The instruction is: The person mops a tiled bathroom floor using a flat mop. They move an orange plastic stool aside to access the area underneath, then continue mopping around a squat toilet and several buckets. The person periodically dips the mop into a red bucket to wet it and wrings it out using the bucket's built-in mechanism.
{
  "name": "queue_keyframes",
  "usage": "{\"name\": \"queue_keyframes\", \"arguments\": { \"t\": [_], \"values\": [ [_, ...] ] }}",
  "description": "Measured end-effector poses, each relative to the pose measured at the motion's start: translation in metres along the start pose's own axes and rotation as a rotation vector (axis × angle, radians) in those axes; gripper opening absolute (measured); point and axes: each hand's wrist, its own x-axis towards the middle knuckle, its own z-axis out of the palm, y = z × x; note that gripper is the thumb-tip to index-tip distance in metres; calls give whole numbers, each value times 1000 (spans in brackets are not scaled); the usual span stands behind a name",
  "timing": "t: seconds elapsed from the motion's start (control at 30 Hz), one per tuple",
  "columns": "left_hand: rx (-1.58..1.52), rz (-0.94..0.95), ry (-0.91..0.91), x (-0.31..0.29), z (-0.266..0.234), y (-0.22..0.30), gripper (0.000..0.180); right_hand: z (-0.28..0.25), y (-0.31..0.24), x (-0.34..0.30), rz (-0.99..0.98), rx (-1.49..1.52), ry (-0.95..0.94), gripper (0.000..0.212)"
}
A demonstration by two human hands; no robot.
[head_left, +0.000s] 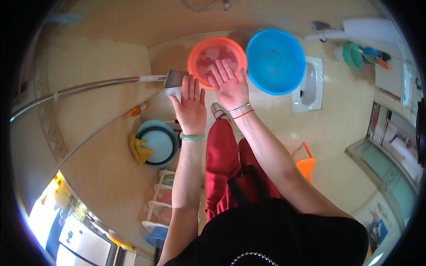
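While a blue basin (275, 61) sits just beside it, the orange basin (216, 60) holds water. Both the left hand (191, 106) and right hand (230, 86) hover spread flat, holding nothing.

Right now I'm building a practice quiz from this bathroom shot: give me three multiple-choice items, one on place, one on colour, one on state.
1. Where is the blue basin relative to the orange basin?
A. to its right
B. stacked inside it
C. to its left

2. What colour is the bangle on the left wrist?
A. pale green
B. black
C. red

3. How are the hands?
A. fists
B. open and empty
C. holding a cloth

Answers: 1 A, the basins sit side by side; 2 A, it rings the wrist below the left hand; 3 B, left and right hand show spread fingers.
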Motion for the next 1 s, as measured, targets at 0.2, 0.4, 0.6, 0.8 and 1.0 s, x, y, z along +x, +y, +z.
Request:
{"name": "queue_keyframes", "arguments": {
  "t": [0.2, 0.4, 0.6, 0.8, 1.0],
  "values": [
    [-47, -129, -203, -33, 88, -87, 72, -11, -107, -97, -213, 118, -70, 65],
    [-53, -266, -359, -102, 194, -193, 70, -25, -231, -219, -384, 183, -158, 65],
    [-49, -420, -503, -189, 301, -304, 69, -43, -350, -346, -603, 210, -215, 63],
    [-53, -626, -605, -238, 367, -397, 69, -72, -441, -431, -830, 262, -236, 62],
    [-51, -772, -667, -250, 429, -483, 67, -92, -524, -464, -939, 366, -221, 61]
  ]
}}
